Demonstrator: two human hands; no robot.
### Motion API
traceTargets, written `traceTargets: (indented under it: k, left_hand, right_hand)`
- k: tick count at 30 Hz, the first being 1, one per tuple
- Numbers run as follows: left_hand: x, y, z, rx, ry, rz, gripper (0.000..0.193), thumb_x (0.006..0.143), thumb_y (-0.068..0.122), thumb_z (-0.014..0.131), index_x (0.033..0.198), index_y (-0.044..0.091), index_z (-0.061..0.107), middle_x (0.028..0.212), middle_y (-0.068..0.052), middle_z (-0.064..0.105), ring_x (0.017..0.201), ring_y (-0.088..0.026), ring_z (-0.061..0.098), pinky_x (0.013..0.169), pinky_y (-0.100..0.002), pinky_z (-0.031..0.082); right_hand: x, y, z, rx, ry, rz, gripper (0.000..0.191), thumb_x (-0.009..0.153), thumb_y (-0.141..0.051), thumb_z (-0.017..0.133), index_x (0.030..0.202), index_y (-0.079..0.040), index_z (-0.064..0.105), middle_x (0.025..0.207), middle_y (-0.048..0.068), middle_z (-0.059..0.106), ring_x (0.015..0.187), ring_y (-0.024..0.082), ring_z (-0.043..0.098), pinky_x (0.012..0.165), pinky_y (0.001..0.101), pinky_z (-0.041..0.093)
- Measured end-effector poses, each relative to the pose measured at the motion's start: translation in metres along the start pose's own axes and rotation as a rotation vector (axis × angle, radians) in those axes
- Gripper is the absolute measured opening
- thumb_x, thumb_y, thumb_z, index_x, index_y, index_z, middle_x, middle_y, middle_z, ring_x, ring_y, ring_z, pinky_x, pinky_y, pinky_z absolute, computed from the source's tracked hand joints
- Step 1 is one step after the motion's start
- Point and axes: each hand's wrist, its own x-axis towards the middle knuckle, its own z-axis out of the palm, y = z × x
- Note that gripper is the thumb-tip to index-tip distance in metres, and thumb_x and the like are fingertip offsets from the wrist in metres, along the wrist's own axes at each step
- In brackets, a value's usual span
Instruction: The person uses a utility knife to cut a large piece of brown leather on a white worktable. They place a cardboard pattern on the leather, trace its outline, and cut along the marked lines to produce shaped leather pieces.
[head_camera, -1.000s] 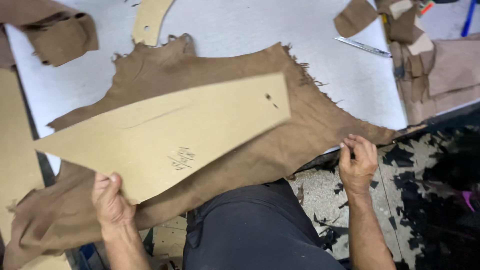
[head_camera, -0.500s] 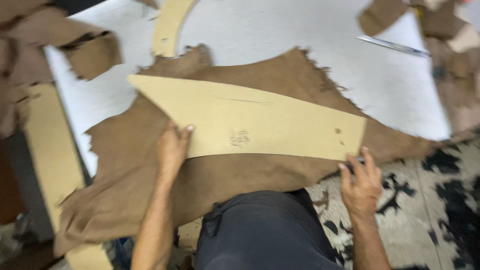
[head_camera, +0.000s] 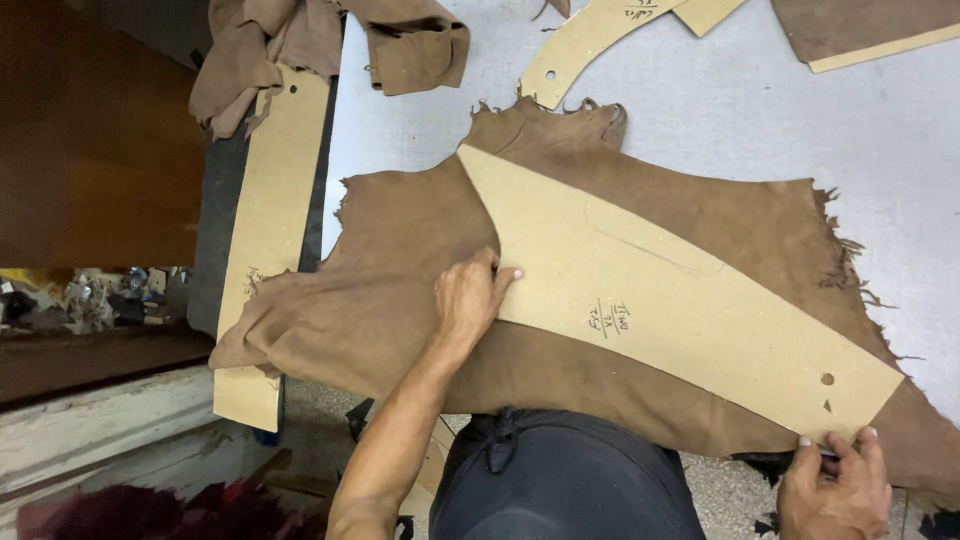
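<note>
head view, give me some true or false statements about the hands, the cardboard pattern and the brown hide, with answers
1. The cardboard pattern lies on top of the brown hide. True.
2. The left hand rests at the pattern's long edge. True.
3. The right hand is pressed flat on the middle of the pattern. False: it is at the pattern's narrow end, near the table edge.
4. The pattern is round. False: it is a long piece tapering to a point.
5. Another curved cardboard piece lies on the table beyond the hide. True.
</note>
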Motion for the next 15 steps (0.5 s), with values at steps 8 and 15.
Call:
traceTargets:
  k: [8, 15]
  left_hand:
    - [0.018, 0.017, 0.003, 0.073, 0.157, 0.145, 0.036, 0.085, 0.034, 0.084, 0.088, 0.005, 0.063, 0.077, -0.019, 0.07, 0.07, -0.043, 0.068, 0.06, -0.053, 0.052]
    - [0.006, -0.01, 0.004, 0.022, 0.152, 0.175, 0.024, 0.096, 0.031, 0.077, 0.105, 0.009, 0.074, 0.1, -0.021, 0.072, 0.086, -0.04, 0.07, 0.072, -0.049, 0.056]
  right_hand:
    - [0.012, -0.029, -0.01, 0.009, 0.054, -0.033, 0.02, 0.099, -0.009, 0.078, 0.115, 0.002, 0.075, 0.144, 0.023, 0.068, 0.104, 0.036, 0.066, 0.096, 0.0403, 0.055]
    - [0.032, 0.008, -0.023, -0.124, -0.022, -0.133, 0.013, 0.103, -0.013, 0.076, 0.112, -0.003, 0.075, 0.133, 0.015, 0.072, 0.108, 0.024, 0.067, 0.095, 0.0378, 0.051]
